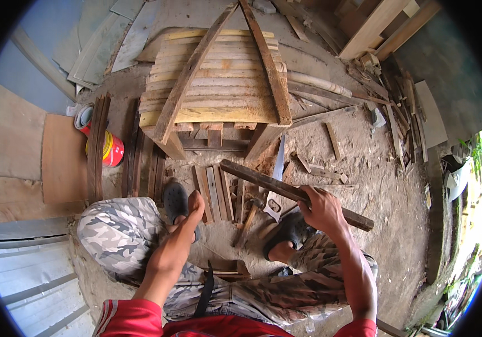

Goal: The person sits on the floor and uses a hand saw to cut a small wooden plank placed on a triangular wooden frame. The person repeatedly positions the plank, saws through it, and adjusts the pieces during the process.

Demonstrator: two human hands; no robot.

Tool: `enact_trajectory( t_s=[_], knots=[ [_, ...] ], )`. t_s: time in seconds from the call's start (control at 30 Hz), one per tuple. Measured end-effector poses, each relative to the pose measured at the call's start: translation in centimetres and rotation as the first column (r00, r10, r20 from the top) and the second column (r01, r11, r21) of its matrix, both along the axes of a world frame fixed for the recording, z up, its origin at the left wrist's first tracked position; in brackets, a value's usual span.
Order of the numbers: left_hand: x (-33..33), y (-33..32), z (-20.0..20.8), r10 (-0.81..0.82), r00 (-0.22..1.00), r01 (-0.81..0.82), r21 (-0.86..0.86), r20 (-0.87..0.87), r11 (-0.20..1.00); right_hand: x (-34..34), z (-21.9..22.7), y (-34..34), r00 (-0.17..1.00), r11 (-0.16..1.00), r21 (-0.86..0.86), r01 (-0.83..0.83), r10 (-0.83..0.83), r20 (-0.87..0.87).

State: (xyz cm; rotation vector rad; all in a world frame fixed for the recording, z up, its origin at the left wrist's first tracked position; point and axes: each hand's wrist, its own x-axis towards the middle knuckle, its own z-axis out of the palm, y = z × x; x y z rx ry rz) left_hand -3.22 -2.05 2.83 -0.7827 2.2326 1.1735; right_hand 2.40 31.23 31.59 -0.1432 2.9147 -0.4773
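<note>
My right hand [324, 209] grips a dark wooden bar [269, 182] near its right end, and the bar slants up to the left over the ground. My left hand [196, 206] is raised above my left shoe, curled and seen edge-on. Its fingertips are hidden, so whatever it may hold does not show. Below the bar, a handsaw [273, 206] stands with its pale handle near my right shoe and its blade pointing away. Between my feet lie several short wooden slats [214, 194] side by side.
A slatted wooden bench [213, 115] stands ahead, with two long beams [193, 73] leaning across it. Dark planks [98, 149] and a red and yellow bucket [113, 150] are at the left. Wood scraps [333, 140] litter the dirt floor to the right. Corrugated metal [33, 281] lies near left.
</note>
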Motion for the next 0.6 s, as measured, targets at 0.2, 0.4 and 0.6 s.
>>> enact_trajectory(
  t_s=[0.2,0.4,0.6],
  knots=[
    [-0.3,0.0,-0.8,0.26,0.835,-0.031,0.431,-0.484,0.902,-1.4,2.6,-2.3,0.988,0.958,-0.285,0.015,-0.058,-0.142],
    [-1.1,4.3,18.9,0.386,0.79,0.284,0.842,-0.477,0.459,-1.7,2.6,-2.3,0.959,0.738,-0.674,0.031,-0.211,-0.187],
    [-4.6,3.9,31.3,0.315,0.782,0.325,0.783,-0.538,0.531,-1.8,2.8,-6.1,0.974,0.378,-0.904,0.2,-0.177,0.141]
  ],
)
